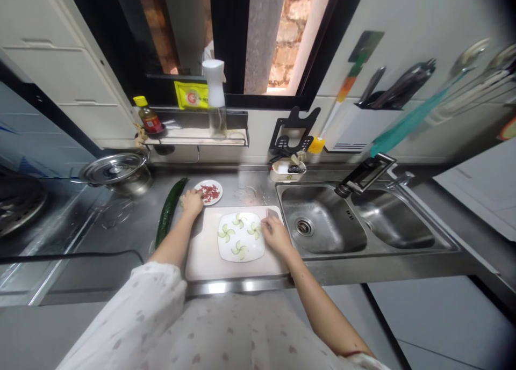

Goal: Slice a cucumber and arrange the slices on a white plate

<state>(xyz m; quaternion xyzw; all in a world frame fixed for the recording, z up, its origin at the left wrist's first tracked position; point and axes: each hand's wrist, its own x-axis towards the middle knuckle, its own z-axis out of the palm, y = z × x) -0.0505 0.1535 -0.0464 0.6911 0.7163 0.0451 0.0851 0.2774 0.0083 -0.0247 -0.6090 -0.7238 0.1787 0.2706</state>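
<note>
A white square plate (241, 256) lies on the pale cutting board (205, 262). Pinwheels of thin pale-green slices, apparently cucumber (239, 249), are laid out on it. My right hand (277, 234) is at the plate's right edge, beside the right-hand pinwheel, its fingers bent together; anything between them is hidden. My left hand (192, 203) rests at the left rim of a small white dish (219, 196) of chopped red bits (209, 192). Its fingers are curled, the tips close to the red bits, and I cannot see what they hold. To its left lies a whole dark-green cucumber (166, 213).
A double sink (322, 219) with a black faucet (360, 175) adjoins the board on the right. Behind stand a utensil holder (287, 174) and a shelf with a sauce bottle (150, 118) and a spray bottle (216, 99). A lidded steel pot (121, 174) sits at the left.
</note>
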